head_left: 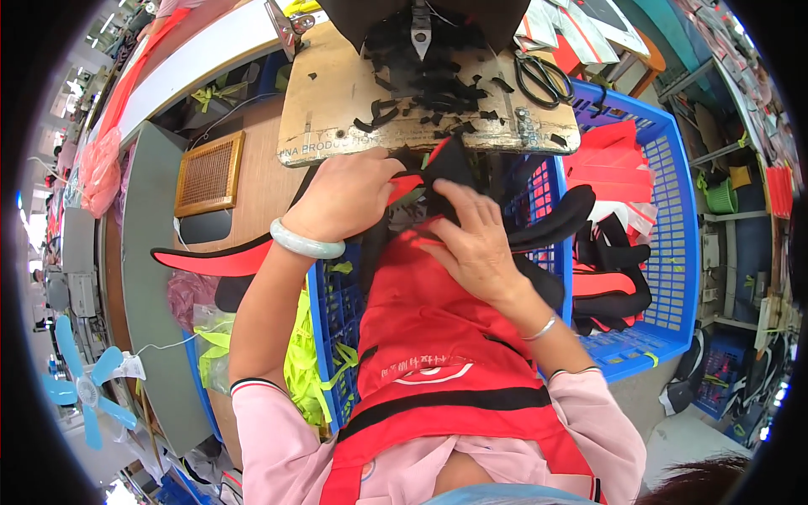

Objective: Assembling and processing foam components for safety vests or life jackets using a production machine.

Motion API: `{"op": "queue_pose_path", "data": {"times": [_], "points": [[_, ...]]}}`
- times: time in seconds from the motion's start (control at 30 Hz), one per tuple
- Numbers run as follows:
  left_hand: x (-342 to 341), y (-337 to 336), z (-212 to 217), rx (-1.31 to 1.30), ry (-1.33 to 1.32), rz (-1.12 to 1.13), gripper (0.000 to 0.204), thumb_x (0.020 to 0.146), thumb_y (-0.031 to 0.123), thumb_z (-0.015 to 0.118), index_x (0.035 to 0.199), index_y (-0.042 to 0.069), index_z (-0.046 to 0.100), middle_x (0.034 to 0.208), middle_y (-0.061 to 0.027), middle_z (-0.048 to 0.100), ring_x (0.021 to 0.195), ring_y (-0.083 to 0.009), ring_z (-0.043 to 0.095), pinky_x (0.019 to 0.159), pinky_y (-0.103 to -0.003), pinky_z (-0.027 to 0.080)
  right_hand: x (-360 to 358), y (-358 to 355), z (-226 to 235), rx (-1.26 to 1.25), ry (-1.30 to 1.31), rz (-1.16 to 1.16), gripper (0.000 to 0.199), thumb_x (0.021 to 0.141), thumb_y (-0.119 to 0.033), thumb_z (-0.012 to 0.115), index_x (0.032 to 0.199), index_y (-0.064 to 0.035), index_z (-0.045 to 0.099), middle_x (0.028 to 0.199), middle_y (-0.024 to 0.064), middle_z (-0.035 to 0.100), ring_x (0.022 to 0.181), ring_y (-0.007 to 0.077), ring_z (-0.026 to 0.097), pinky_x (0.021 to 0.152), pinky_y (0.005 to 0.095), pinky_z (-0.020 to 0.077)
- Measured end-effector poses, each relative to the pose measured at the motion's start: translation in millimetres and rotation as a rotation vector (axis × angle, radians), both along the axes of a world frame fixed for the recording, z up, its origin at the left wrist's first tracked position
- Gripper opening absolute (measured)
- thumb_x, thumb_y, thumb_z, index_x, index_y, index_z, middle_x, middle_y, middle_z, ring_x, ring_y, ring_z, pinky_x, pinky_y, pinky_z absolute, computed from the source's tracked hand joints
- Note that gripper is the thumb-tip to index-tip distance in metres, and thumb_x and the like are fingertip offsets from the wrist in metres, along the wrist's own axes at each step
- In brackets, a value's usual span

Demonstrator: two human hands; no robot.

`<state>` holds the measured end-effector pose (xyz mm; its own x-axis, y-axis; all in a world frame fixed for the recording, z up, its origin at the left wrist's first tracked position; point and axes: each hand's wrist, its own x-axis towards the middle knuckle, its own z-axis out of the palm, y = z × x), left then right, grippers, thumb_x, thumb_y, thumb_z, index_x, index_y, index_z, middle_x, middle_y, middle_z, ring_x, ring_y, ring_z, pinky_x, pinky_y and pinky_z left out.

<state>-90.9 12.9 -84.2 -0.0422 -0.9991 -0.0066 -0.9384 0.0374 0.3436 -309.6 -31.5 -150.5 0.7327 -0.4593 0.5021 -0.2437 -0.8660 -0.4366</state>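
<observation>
I hold a curved black-and-red fabric piece (454, 165) just below the wooden machine table's front edge. My left hand (341, 195) is closed on its left part, beside a red stretch of the cloth. The fingers of my right hand (481, 248) are bent against the black part, thumb tucked below. One red-faced strip with black edging (223, 261) sticks out to the left under my left wrist. To the right, a rounded black strip end (560, 217) shows behind my right hand. Where these pieces join is hidden by my hands.
Black scraps (438, 97) litter the wooden machine table (332, 101) beneath the machine head (421, 34). Black scissors (544, 82) lie at its right. A blue basket (686, 252) holds red and black pieces; another blue basket (330, 337) stands left of my red apron (438, 320).
</observation>
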Motion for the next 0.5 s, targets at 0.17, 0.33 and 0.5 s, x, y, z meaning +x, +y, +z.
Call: {"op": "queue_pose_path", "data": {"times": [0.17,0.33,0.5], "points": [[-4.4,-1.3,8.4,-0.002,-0.062,-0.131,0.018,0.085,0.012,0.058,0.098,0.004,0.068,0.092,-0.0158,0.063,0.087,-0.0368,0.064,0.076,-0.045,0.052,23.6,-8.7,-29.1,-0.021,-0.12,-0.205,0.027,0.072,-0.013,0.076,0.089,-0.0034,0.057,0.138,0.0228,0.048,0.124,0.0403,0.048,0.107,0.0529,0.034],[11.3,-2.9,32.4,0.064,0.001,-0.199,0.02,0.085,0.013,0.058,0.099,0.003,0.068,0.093,-0.0162,0.063,0.09,-0.037,0.063,0.079,-0.046,0.051,10.7,-24.1,-17.0,0.02,-0.104,-0.093,0.021,0.075,-0.003,0.071,0.088,-0.0029,0.055,0.103,0.0148,0.069,0.092,0.0322,0.066,0.104,0.0495,0.0429],[17.7,-5.6,38.4,0.11,0.106,-0.269,0.024,0.083,0.01,0.06,0.103,0.0,0.067,0.096,-0.0179,0.063,0.09,-0.0385,0.061,0.08,-0.045,0.05,4.8,-16.8,11.6,-0.028,-0.046,-0.057,0.026,0.071,-0.006,0.075,0.087,-0.0014,0.055,0.136,0.0239,0.051,0.123,0.0416,0.051,0.108,0.0519,0.0377]]}}
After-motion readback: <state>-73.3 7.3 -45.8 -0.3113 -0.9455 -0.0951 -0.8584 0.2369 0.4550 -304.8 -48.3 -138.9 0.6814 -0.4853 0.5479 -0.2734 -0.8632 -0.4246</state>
